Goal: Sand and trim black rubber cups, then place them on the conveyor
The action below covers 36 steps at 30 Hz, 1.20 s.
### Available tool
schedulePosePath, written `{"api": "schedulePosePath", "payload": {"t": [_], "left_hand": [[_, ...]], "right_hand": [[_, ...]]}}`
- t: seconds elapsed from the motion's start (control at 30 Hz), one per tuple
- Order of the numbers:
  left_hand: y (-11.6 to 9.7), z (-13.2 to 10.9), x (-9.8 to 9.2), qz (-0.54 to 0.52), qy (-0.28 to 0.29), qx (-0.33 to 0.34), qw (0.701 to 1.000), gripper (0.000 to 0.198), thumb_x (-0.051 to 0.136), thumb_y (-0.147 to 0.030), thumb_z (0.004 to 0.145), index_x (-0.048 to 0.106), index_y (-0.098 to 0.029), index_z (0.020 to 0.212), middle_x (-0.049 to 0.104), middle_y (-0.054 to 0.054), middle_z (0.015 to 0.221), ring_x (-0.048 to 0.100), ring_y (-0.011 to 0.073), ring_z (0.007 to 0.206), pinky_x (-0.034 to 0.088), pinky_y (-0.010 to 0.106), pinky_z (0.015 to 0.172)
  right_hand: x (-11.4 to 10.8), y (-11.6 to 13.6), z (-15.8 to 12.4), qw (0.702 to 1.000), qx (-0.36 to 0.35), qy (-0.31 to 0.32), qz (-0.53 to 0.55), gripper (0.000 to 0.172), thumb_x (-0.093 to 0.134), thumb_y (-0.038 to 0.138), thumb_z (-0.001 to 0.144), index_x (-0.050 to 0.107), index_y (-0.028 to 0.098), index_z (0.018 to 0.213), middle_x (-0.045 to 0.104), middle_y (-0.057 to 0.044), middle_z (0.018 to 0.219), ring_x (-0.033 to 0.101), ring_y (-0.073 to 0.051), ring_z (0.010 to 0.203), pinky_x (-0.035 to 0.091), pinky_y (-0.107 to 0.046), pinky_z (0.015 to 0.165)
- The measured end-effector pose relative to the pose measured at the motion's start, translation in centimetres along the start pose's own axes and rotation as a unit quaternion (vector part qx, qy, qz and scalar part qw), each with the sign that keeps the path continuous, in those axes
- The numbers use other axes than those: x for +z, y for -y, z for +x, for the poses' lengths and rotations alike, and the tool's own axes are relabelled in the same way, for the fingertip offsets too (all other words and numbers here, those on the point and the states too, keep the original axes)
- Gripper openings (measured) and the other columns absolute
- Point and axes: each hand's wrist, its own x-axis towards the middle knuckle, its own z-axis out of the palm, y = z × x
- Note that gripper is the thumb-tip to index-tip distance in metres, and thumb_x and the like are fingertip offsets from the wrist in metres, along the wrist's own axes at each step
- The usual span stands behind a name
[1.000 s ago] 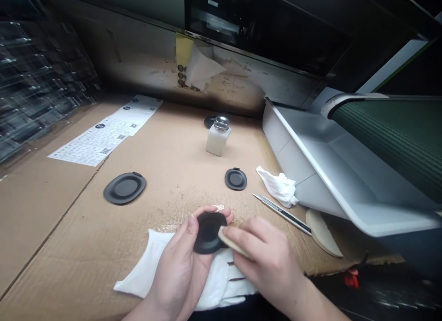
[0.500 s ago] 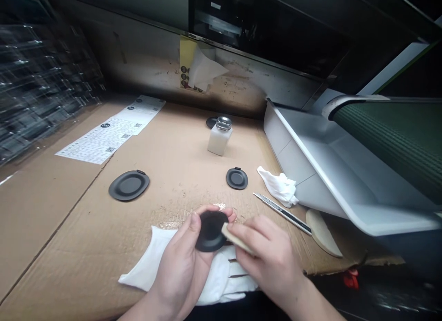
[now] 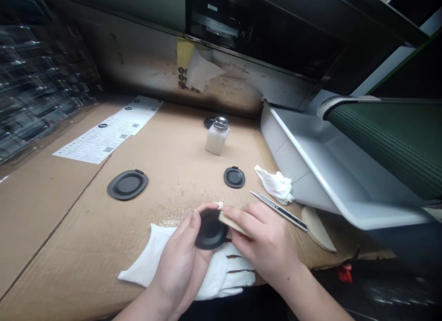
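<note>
Here, a matte black disc (image 3: 210, 229) sits in curled left fingers (image 3: 195, 218); right fingers (image 3: 241, 215) pinch a beige pad (image 3: 232, 223).

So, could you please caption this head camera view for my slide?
Left hand holds a black disc while the right hand presses a beige pad to it, above a white glove.

Printed sheets (image 3: 93, 146) carry QR codes; their small print seems unreadable.

On my screen the cardboard (image 3: 165, 173) is warmly lit from above, the fingers (image 3: 245, 219) look sharp, and the bottle cap (image 3: 221, 123) throws a small glare. At far left the clear trays (image 3: 41, 77) smear and bend, and the top corners fall dim.
</note>
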Motion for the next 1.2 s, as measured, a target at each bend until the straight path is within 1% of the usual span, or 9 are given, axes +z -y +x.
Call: {"api": "schedulePosePath", "payload": {"t": [0.07, 0.2, 0.33, 0.53, 0.67, 0.8, 0.97, 1.07, 1.2], "left_hand": [[0.0, 0.1, 0.0, -0.018, 0.001, -0.003, 1.000, 0.028, 0.042, -0.034, 0.088, 0.060, -0.015, 0.097, 0.065, 0.011, 0.104, 0.054, 0.0246, 0.110, 0.039, 0.038, 0.096], [0.0, 0.0, -0.1, -0.026, -0.013, -0.005, 1.000, 0.028, 0.043, -0.035, 0.087, 0.057, -0.013, 0.098, 0.064, 0.016, 0.109, 0.053, 0.0292, 0.111, 0.036, 0.043, 0.099], [0.0, 0.0, -0.3, -0.029, -0.005, -0.007, 1.000, 0.030, 0.043, -0.035, 0.087, 0.056, -0.011, 0.100, 0.063, 0.018, 0.112, 0.050, 0.0305, 0.115, 0.033, 0.044, 0.101], [0.2, 0.4, -0.5, -0.054, 0.009, -0.018, 0.998, 0.030, 0.041, -0.036, 0.088, 0.056, -0.013, 0.100, 0.061, 0.016, 0.113, 0.047, 0.0286, 0.118, 0.031, 0.042, 0.102], [0.2, 0.3, -0.4, -0.059, -0.001, -0.015, 0.998, 0.029, 0.042, -0.036, 0.087, 0.056, -0.014, 0.099, 0.063, 0.014, 0.107, 0.052, 0.0258, 0.110, 0.033, 0.040, 0.101], [-0.1, 0.1, -0.1, -0.043, -0.029, -0.023, 0.998, 0.033, 0.043, -0.037, 0.086, 0.054, -0.014, 0.107, 0.063, 0.014, 0.106, 0.056, 0.0248, 0.105, 0.038, 0.037, 0.096], [0.0, 0.2, -0.2, -0.047, -0.021, -0.023, 0.998, 0.035, 0.043, -0.036, 0.086, 0.053, -0.013, 0.110, 0.062, 0.014, 0.108, 0.054, 0.0254, 0.107, 0.037, 0.038, 0.097], [0.2, 0.3, -0.4, -0.056, -0.005, -0.014, 0.998, 0.033, 0.042, -0.036, 0.087, 0.056, -0.012, 0.106, 0.062, 0.013, 0.106, 0.054, 0.0246, 0.106, 0.035, 0.039, 0.099], [0.1, 0.3, -0.3, -0.053, -0.027, -0.025, 0.998, 0.032, 0.044, -0.037, 0.086, 0.057, -0.013, 0.102, 0.063, 0.014, 0.106, 0.055, 0.0255, 0.106, 0.037, 0.039, 0.097]], "right_hand": [[0.0, 0.2, -1.4, 1.000, 0.012, 0.011, 0.026, 0.031, 0.052, 0.009, 0.077, 0.062, 0.022, 0.102, 0.057, -0.002, 0.072, 0.050, -0.013, 0.068, 0.042, -0.024, 0.061], [-0.5, 0.1, -3.3, 0.993, -0.008, 0.029, 0.112, 0.028, 0.052, 0.008, 0.077, 0.060, 0.021, 0.101, 0.059, -0.002, 0.076, 0.052, -0.013, 0.068, 0.044, -0.025, 0.058], [-0.9, -0.9, -3.0, 0.994, 0.003, 0.007, 0.109, 0.028, 0.053, 0.009, 0.081, 0.055, 0.019, 0.107, 0.062, -0.003, 0.084, 0.052, -0.012, 0.072, 0.046, -0.025, 0.063], [-0.2, -2.1, -2.5, 0.992, -0.069, 0.012, 0.100, 0.025, 0.056, 0.008, 0.081, 0.060, 0.020, 0.103, 0.065, -0.002, 0.086, 0.053, -0.013, 0.076, 0.044, -0.027, 0.064], [0.9, -0.4, -2.5, 0.992, -0.091, -0.015, 0.087, 0.022, 0.057, 0.009, 0.080, 0.062, 0.018, 0.099, 0.065, -0.002, 0.080, 0.053, -0.013, 0.073, 0.043, -0.026, 0.061], [2.0, 2.0, -1.9, 0.991, -0.110, -0.031, 0.067, 0.021, 0.055, 0.014, 0.080, 0.063, 0.018, 0.099, 0.063, -0.003, 0.073, 0.051, -0.014, 0.067, 0.041, -0.027, 0.058], [1.0, 0.8, -1.9, 0.993, -0.106, 0.009, 0.050, 0.020, 0.054, 0.014, 0.082, 0.062, 0.018, 0.100, 0.064, -0.003, 0.076, 0.051, -0.013, 0.069, 0.041, -0.026, 0.058], [0.4, 0.1, -2.2, 0.995, -0.091, 0.006, 0.030, 0.020, 0.054, 0.010, 0.082, 0.062, 0.017, 0.098, 0.064, -0.003, 0.077, 0.051, -0.012, 0.068, 0.041, -0.024, 0.057], [1.3, 1.7, -1.7, 0.994, -0.108, 0.006, 0.034, 0.021, 0.054, 0.014, 0.081, 0.062, 0.018, 0.100, 0.061, -0.002, 0.069, 0.049, -0.013, 0.065, 0.040, -0.026, 0.057]]}}
